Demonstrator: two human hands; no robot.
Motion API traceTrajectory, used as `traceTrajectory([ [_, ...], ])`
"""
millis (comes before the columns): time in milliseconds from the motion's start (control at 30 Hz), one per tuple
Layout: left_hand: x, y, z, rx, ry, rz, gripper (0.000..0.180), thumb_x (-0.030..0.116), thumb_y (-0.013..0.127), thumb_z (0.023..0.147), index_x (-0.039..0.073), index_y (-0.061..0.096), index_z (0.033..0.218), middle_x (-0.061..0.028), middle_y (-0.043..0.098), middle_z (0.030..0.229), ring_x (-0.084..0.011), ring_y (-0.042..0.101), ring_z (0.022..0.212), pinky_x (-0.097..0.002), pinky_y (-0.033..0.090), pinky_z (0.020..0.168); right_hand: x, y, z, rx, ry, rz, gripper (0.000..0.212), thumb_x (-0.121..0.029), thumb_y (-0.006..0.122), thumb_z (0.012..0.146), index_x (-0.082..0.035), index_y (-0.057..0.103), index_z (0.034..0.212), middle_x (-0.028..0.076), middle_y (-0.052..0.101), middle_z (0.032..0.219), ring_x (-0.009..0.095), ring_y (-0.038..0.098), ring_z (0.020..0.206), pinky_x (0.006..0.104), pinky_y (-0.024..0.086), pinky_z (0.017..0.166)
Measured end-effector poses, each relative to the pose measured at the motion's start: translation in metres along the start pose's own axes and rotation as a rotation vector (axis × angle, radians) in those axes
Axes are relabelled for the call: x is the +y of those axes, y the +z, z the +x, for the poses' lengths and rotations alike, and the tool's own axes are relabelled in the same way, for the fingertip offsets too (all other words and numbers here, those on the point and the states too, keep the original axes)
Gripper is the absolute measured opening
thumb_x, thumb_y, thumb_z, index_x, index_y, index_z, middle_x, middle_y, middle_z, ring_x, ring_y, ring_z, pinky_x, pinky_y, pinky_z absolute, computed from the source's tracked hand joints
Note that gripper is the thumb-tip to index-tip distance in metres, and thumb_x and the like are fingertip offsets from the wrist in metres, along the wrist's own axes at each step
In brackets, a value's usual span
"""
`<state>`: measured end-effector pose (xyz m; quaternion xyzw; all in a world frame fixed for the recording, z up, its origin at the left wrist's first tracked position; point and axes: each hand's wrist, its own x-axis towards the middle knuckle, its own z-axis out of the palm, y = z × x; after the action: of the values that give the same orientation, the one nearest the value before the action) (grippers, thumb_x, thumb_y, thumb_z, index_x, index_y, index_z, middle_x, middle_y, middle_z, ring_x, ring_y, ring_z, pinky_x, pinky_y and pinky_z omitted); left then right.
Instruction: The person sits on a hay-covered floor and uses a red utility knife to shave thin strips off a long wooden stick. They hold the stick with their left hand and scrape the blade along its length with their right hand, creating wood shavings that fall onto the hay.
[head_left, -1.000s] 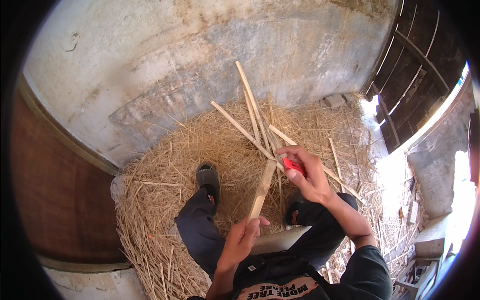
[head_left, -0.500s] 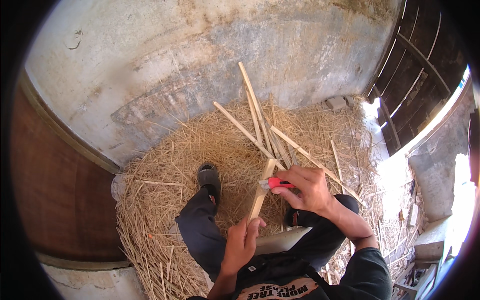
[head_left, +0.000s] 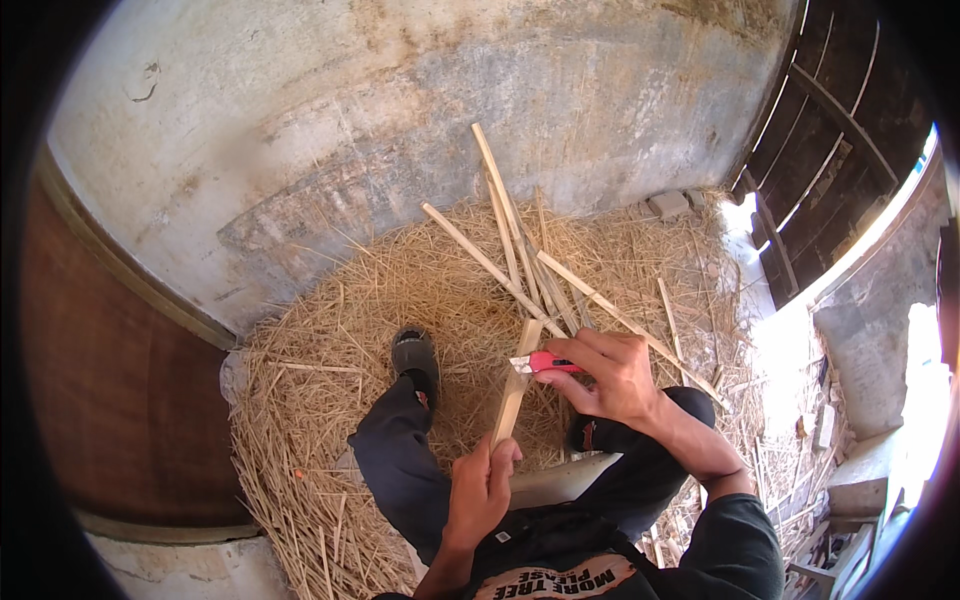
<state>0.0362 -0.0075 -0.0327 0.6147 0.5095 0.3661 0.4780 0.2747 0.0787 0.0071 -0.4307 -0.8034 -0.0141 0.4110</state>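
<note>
Pinching the wooden strip (head_left: 513, 397) by its six-o'clock end, the left hand (head_left: 480, 487) aims it toward one o'clock. Probably light, stiff, kinda splintery, so hold there; right hand (head_left: 610, 377) grips the red cutter (head_left: 545, 362).

- I see my widest way in on the left, over the straw (head_left: 460, 375) between the left shoe (head_left: 413, 352) and the wooden strip (head_left: 512, 405).
- At the strip's near end the left hand (head_left: 482, 488) blocks me; across its upper part lies the blade of the red cutter (head_left: 553, 362), with the right hand (head_left: 610, 375) behind it.
- Just beyond, crossing loose sticks (head_left: 480, 258) stop me from reaching straight to the far wall (head_left: 400, 100).
- A long stick (head_left: 620, 318) slants off to the right past the right hand.
- On the near side, the left leg (head_left: 395, 450) and right knee (head_left: 692, 408) hem me in, with a pale seat (head_left: 560, 481) between them.
</note>
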Motion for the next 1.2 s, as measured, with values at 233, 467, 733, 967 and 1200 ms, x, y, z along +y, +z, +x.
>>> traceTrajectory([
  [233,-0.002,-0.003,-0.008,-0.012,-0.044,0.015,0.023,0.018,0.055,0.112,0.001,0.066,0.102,-0.0088,0.058,0.067,-0.018,0.058,0.056,-0.035,0.046,0.057,0.003,-0.007,0.007,0.032,0.019,-0.034,0.024,-0.029,0.087,0.091,-0.013,0.082,0.108,0.002,0.067,0.075,0.019,0.065,0.057,0.0344,0.05,0.05],
  [467,-0.015,-0.002,-0.03,-0.091,-0.074,-0.077,0.03,0.022,0.052,0.115,0.001,0.066,0.099,-0.0048,0.056,0.068,-0.0127,0.054,0.057,-0.0333,0.044,0.056,0.039,-0.037,0.017,0.223,0.445,-0.008,0.021,-0.019,0.08,0.098,-0.003,0.08,0.112,0.014,0.08,0.095,0.021,0.076,0.071,0.0303,0.057,0.061],
  [733,-0.024,-0.016,-0.013,-0.156,-0.257,-0.489,0.041,0.033,0.047,0.12,0.003,0.063,0.097,0.0075,0.043,0.07,-0.0021,0.037,0.059,-0.0229,0.031,0.052,0.014,-0.005,0.001,-0.021,0.129,0.199,0.025,-0.021,0.086,0.092,-0.006,0.079,0.109,0.01,0.077,0.093,0.027,0.075,0.072,0.0344,0.059,0.063],
  [967,-0.022,-0.02,-0.009,-0.275,-0.318,-0.631,0.042,0.038,0.046,0.12,0.003,0.06,0.099,0.0056,0.04,0.07,-0.004,0.034,0.056,-0.0235,0.028,0.05,0.001,-0.007,0.002,-0.124,-0.009,0.186,0.033,-0.027,0.091,0.086,-0.003,0.078,0.106,0.009,0.073,0.083,0.026,0.071,0.065,0.0348,0.055,0.058],
  [1200,-0.012,-0.015,-0.008,-0.171,-0.247,-0.528,0.044,0.039,0.049,0.119,0.003,0.06,0.095,0.0047,0.043,0.069,-0.004,0.036,0.055,-0.0233,0.029,0.049,0.001,0.003,-0.002,-0.076,-0.058,0.126,0.029,-0.036,0.087,0.089,-0.012,0.079,0.103,0.002,0.067,0.078,0.023,0.066,0.058,0.036,0.051,0.051],
])
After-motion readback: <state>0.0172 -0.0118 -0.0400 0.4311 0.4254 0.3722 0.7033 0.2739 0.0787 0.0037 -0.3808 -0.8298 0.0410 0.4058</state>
